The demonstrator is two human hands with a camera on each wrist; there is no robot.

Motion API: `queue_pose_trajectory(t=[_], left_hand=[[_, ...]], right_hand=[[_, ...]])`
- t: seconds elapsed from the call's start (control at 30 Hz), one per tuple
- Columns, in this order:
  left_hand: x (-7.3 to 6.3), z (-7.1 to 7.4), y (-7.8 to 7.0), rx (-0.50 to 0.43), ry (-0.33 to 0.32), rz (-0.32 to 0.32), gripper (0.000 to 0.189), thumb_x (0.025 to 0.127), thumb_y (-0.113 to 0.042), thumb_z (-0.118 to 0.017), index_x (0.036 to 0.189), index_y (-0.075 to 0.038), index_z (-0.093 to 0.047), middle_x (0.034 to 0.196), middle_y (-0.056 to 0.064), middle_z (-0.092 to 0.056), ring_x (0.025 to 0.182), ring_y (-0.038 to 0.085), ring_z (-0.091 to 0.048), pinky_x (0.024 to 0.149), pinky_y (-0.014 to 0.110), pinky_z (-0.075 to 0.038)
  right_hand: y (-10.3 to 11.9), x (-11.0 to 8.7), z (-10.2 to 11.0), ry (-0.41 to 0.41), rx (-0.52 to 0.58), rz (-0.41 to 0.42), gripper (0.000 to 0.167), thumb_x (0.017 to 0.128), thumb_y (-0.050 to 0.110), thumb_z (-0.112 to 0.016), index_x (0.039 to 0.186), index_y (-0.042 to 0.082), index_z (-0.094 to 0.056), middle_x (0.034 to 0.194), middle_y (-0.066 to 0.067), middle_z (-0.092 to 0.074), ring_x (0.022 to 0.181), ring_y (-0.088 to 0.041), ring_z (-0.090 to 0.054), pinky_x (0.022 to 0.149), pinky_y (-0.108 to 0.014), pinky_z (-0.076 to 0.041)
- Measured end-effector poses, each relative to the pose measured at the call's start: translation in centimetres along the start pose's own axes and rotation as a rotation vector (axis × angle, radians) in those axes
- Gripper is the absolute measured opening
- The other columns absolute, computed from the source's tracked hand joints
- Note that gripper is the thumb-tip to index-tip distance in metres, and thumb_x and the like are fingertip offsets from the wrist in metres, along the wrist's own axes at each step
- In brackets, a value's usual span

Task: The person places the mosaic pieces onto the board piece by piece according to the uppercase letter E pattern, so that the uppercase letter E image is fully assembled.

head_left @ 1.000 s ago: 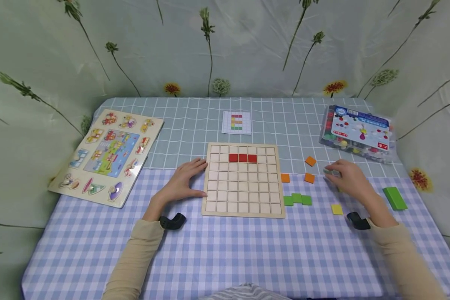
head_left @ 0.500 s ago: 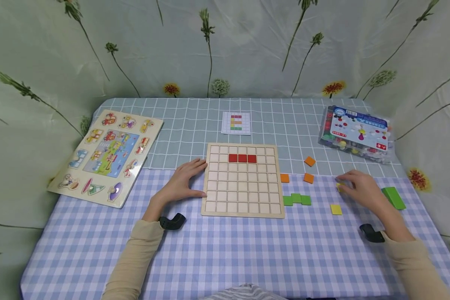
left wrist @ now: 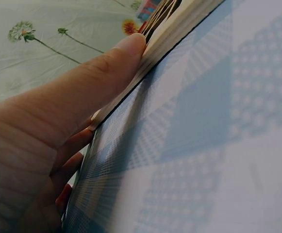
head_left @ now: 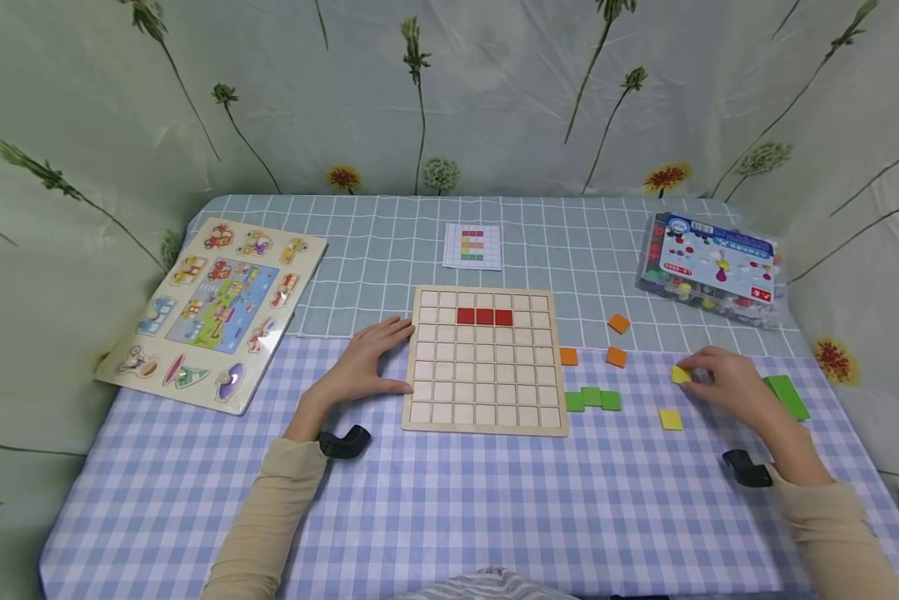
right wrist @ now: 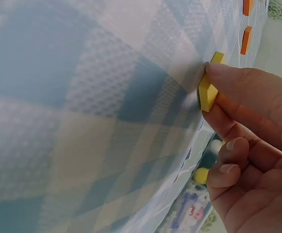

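My left hand [head_left: 367, 363] rests against the left edge of a wooden grid board [head_left: 486, 421], its thumb and fingers spread along the side. The left wrist view has the thumb [left wrist: 107, 68] touching the board's edge. Three red tiles [head_left: 485, 317] sit side by side in the board's second row. On the right, my right hand [head_left: 730, 387] pinches a yellow tile [right wrist: 209, 90] between thumb and fingers, low over the checked cloth. Another yellow tile [head_left: 671, 419] lies just in front of that hand.
Orange tiles [head_left: 616, 357] and green tiles [head_left: 591, 397] lie right of the board. A green block [head_left: 786, 397] is beyond my right hand. Behind stand a pattern card [head_left: 472, 247] and a plastic box of coloured pieces [head_left: 711, 267]. A picture puzzle [head_left: 209, 321] lies left.
My right hand has moved toward me and slightly right, onto the yellow tile, and now pinches it. My left hand and the board have stayed still.
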State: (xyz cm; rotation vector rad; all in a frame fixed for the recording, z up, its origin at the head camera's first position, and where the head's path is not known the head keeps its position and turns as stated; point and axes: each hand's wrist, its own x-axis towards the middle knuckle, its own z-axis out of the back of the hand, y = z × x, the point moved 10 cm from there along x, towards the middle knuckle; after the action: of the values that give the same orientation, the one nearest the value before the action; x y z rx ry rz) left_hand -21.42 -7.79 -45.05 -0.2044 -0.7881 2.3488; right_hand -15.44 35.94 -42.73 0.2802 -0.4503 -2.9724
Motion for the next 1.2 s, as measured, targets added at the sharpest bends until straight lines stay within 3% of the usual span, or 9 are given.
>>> queue_pose_trajectory(t=[0.2,0.33,0.93,1.2], left_hand=[[0.0,-0.3,0.2,0.017,0.009,0.003,0.094,0.068,-0.042,-0.080,0.144,-0.008,-0.037,0.152,0.012,-0.035,0.144,0.032,-0.023,0.114,0.054,-0.018],[0.1,-0.4,0.4,0.021,0.012,0.009,0.094,0.068,-0.043,-0.080,0.145,-0.008,-0.037,0.152,0.011,-0.034,0.145,0.031,-0.023,0.114,0.053,-0.018],[-0.1,-0.5,0.3,0.014,0.011,0.006,0.094,0.069,-0.041,-0.080,0.144,-0.007,-0.037,0.152,0.012,-0.035,0.145,0.032,-0.023,0.115,0.053,-0.018],[0.1,-0.4,0.0,0.017,0.007,-0.006,0.093,0.069,-0.042,-0.080,0.144,-0.008,-0.038,0.152,0.012,-0.035,0.144,0.032,-0.024,0.114,0.055,-0.019]], right_hand=[[1.5,0.7,0.1,0.018,0.003,-0.001,0.031,0.081,0.012,-0.069,0.104,-0.008,-0.067,0.096,-0.022,-0.065,0.083,-0.030,-0.059,0.074,-0.048,-0.050],[3.6,1.3,0.6,0.006,-0.019,0.048,0.029,0.081,0.011,-0.069,0.104,-0.006,-0.068,0.097,-0.021,-0.066,0.088,-0.034,-0.060,0.080,-0.052,-0.049],[12.8,4.8,0.2,-0.066,-0.044,0.327,0.019,0.080,0.008,-0.071,0.097,0.000,-0.072,0.092,-0.014,-0.066,0.082,-0.026,-0.059,0.073,-0.043,-0.050],[16.6,6.6,-0.8,-0.078,-0.026,0.413,0.024,0.078,0.010,-0.073,0.100,-0.001,-0.072,0.093,-0.014,-0.066,0.084,-0.026,-0.061,0.074,-0.040,-0.051]])
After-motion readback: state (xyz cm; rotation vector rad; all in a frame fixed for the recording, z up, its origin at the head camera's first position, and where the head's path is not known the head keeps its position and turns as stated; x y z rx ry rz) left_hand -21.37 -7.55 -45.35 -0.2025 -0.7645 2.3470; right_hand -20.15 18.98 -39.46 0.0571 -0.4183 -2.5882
